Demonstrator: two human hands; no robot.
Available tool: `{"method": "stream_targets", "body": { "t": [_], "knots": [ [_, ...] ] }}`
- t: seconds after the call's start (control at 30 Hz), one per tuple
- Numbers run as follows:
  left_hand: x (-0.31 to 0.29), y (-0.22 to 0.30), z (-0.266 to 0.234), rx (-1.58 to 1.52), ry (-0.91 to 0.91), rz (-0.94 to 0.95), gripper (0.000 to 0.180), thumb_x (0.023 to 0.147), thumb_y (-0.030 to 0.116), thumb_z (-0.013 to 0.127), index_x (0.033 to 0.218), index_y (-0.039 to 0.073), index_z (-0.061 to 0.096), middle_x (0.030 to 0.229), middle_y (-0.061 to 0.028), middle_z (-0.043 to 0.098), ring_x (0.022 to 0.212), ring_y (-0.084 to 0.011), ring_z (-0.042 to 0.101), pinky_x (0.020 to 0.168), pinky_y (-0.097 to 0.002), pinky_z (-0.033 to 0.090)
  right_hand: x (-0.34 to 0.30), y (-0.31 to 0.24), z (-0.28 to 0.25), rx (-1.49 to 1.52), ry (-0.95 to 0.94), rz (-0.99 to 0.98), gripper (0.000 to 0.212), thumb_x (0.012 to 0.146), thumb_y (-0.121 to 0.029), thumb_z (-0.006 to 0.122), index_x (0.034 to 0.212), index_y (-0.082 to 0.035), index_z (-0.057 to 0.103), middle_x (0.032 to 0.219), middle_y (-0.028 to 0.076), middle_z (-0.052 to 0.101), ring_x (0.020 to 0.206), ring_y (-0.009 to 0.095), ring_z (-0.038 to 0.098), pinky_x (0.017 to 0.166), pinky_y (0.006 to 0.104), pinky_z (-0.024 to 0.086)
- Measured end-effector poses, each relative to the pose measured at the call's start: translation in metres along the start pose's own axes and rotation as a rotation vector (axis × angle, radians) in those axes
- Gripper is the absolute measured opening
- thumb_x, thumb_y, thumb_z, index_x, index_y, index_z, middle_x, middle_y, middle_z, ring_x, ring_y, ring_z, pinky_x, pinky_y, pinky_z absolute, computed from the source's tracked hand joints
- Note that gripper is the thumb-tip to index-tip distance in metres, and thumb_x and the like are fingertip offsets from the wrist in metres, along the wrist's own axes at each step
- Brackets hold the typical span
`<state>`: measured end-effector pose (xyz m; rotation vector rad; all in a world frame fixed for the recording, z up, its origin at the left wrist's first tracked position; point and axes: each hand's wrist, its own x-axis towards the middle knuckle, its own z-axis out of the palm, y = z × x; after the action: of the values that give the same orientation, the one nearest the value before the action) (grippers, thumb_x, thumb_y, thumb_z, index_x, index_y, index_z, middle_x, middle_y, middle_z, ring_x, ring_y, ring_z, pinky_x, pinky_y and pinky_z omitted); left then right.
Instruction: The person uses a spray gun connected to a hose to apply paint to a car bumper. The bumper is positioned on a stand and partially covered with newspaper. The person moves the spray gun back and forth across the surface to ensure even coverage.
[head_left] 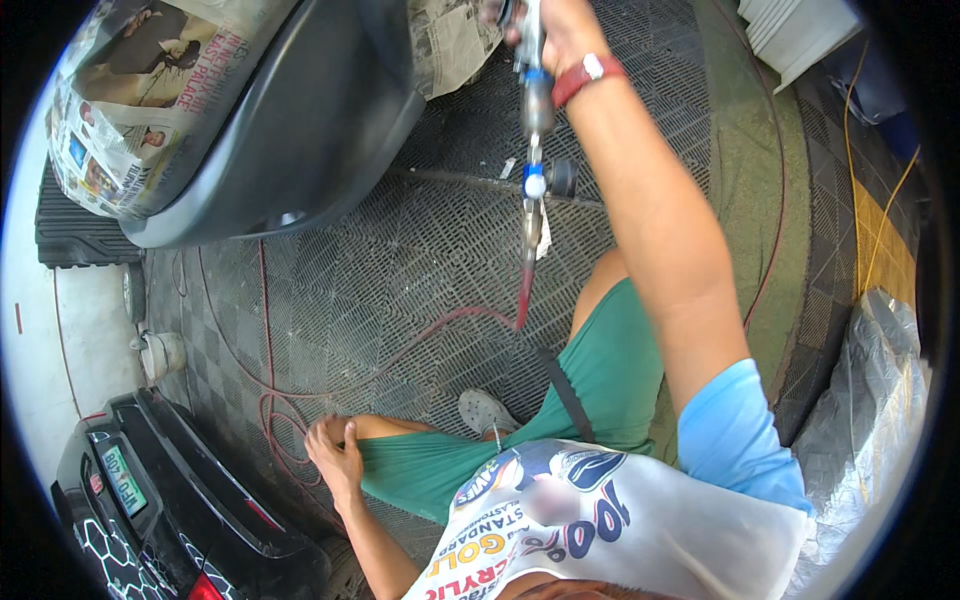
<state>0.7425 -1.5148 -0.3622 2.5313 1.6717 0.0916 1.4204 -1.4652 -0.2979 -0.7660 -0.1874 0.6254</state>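
Head view: grasping spray gun [538, 98] in right hand [574, 38] near top edge, long axis roughly up-down in view, red hose [440, 323] below. Held apart from dark bumper [290, 140] at left, seemingly nearer right hand. Resting left hand [336, 458], loose and unladen, at left knee [378, 427].

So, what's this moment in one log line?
Right hand: gripping hose-fed metal tool; Left hand: at left knee; Red hose: trailing across grated floor

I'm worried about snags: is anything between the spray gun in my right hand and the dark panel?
Near the top edge, newspaper shows between the spray gun and dark panel; whether it actually blocks is unclear. Lower, floor matting shows.
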Motion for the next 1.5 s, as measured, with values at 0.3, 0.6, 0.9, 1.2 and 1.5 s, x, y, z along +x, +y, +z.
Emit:
{"method": "stream_targets", "body": {
  "t": [0.3,0.6,0.9,1.2,1.5],
  "knots": [
    [-0.025,0.032,0.024,0.052,0.143,-0.013,0.033,0.098,0.027,0.069,0.124,0.007,0.068,0.138,-0.0207,0.06,0.133,-0.0428,0.051,0.114,-0.0561,0.038,-0.032,0.027,-0.05,-0.455,0.011,-0.06,0.064,0.111,-0.054,0.042,0.112,0.002,0.072,0.09,0.015,0.078,0.066,0.021,0.074,0.044,0.0296,0.052],
    [-0.011,0.046,0.028,0.051,0.172,0.025,0.032,0.096,0.027,0.072,0.119,0.006,0.069,0.134,-0.0194,0.063,0.13,-0.0412,0.053,0.112,-0.0545,0.04,-0.056,-0.013,-0.017,-0.603,-0.15,-0.373,0.056,0.113,-0.049,0.043,0.137,-0.005,0.067,0.077,0.006,0.069,0.045,0.012,0.054,0.042,0.0287,0.046],
    [0.002,0.06,0.032,0.058,0.183,0.077,0.034,0.094,0.027,0.074,0.12,0.007,0.068,0.135,-0.0167,0.063,0.131,-0.0397,0.054,0.112,-0.0545,0.04,-0.07,-0.021,0.008,-0.519,-0.264,-0.177,0.062,0.112,-0.055,0.041,0.118,-0.001,0.072,0.075,0.005,0.068,0.05,0.012,0.06,0.04,0.0266,0.045],
    [0.009,0.063,0.032,0.05,0.188,0.014,0.035,0.091,0.026,0.076,0.119,0.007,0.07,0.133,-0.0153,0.064,0.132,-0.0391,0.053,0.114,-0.0539,0.039,-0.044,-0.044,0.039,-0.641,-0.124,-0.388,0.058,0.113,-0.049,0.043,0.1,0.001,0.071,0.067,0.006,0.066,0.046,0.014,0.059,0.039,0.0297,0.045],
    [0.071,0.168,-0.039,-0.973,0.076,0.137,0.042,0.101,0.022,0.071,0.136,0.0,0.063,0.133,-0.014,0.068,0.134,-0.0298,0.059,0.117,-0.0463,0.044,-0.163,-0.01,0.117,-0.646,-0.477,-0.143,0.066,0.111,-0.059,0.04,0.123,-0.002,0.071,0.082,0.01,0.071,0.06,0.014,0.066,0.042,0.0259,0.048]
  ]
}}
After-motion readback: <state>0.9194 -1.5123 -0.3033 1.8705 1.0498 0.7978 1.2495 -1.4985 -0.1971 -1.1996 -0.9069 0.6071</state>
